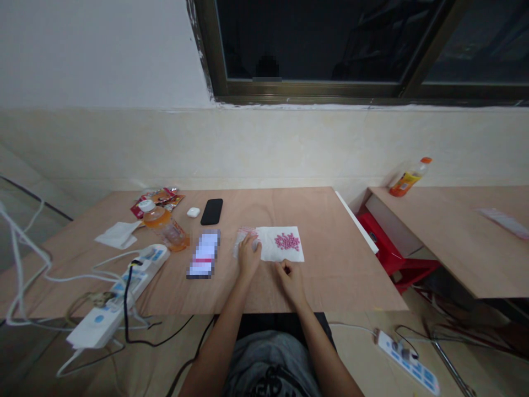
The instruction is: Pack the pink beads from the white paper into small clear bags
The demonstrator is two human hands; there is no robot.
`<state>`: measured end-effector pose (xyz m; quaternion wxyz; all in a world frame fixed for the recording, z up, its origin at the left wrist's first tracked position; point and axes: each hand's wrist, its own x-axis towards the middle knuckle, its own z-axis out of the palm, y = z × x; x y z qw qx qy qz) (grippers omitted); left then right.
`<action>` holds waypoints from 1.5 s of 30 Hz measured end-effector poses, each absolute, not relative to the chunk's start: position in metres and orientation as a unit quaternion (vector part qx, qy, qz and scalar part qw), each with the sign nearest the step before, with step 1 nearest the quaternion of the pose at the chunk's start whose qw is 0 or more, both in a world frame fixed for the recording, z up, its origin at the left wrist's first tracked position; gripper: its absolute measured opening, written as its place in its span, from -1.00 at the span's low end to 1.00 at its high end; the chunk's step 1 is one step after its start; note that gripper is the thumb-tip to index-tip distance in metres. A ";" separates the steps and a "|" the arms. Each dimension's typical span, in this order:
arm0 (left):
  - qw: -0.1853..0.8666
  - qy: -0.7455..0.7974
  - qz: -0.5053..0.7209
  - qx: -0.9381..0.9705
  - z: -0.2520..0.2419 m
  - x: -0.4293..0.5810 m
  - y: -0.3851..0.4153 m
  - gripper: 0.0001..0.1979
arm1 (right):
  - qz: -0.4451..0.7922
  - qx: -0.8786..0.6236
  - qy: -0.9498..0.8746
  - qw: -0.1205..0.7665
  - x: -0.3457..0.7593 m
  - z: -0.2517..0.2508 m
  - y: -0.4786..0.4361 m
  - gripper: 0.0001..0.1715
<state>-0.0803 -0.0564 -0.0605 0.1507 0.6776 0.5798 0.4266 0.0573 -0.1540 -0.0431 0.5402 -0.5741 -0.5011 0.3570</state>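
A sheet of white paper (268,251) lies on the table with a cluster of small pink beads (287,241) on its right half. At its left edge rests a small clear plastic bag (240,237) with a reddish top strip. My left hand (249,258) lies over this bag, fingers stretched out and thumb apart, touching the bag and the paper's left edge. Just below the paper's lower edge, my right hand (292,280) is closed, thumb and forefinger curled together. Whatever those fingers may hold is too small or hidden to make out.
Left on the table are a blurred-screen phone (203,253), black phone (212,212), white case (193,212), orange drink bottle (167,229), tissue (119,235), snack wrappers (163,196) and a corded power strip (119,295). A red stool (382,245) stands right, beside another table (454,231).
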 end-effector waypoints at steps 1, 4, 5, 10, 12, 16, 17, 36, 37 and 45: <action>0.150 0.581 0.425 0.678 -0.060 -0.080 -0.056 -0.71 | 0.358 -0.574 -0.500 0.541 0.057 -0.043 -0.154 -0.59; 0.149 0.580 0.426 0.678 -0.060 -0.080 -0.057 -0.71 | 0.363 -0.572 -0.500 0.539 0.057 -0.041 -0.154 -0.58; 0.149 0.579 0.427 0.678 -0.060 -0.080 -0.057 -0.71 | 0.364 -0.572 -0.500 0.539 0.057 -0.041 -0.154 -0.58; 0.153 0.581 0.427 0.676 -0.059 -0.080 -0.057 -0.71 | 0.356 -0.572 -0.504 0.539 0.057 -0.041 -0.154 -0.58; 0.152 0.580 0.428 0.676 -0.060 -0.080 -0.057 -0.71 | 0.353 -0.570 -0.507 0.542 0.057 -0.041 -0.154 -0.58; 0.151 0.576 0.439 0.673 -0.062 -0.080 -0.055 -0.73 | 0.350 -0.573 -0.509 0.539 0.057 -0.043 -0.153 -0.58; 0.151 0.575 0.442 0.672 -0.063 -0.080 -0.055 -0.73 | 0.350 -0.575 -0.509 0.536 0.057 -0.044 -0.153 -0.58; 0.148 0.574 0.440 0.674 -0.061 -0.081 -0.057 -0.72 | 0.352 -0.581 -0.512 0.526 0.057 -0.037 -0.156 -0.59; 0.147 0.575 0.438 0.675 -0.061 -0.081 -0.057 -0.72 | 0.353 -0.580 -0.511 0.527 0.057 -0.037 -0.156 -0.59; 0.150 0.576 0.437 0.675 -0.059 -0.081 -0.058 -0.73 | 0.357 -0.580 -0.511 0.524 0.057 -0.041 -0.155 -0.58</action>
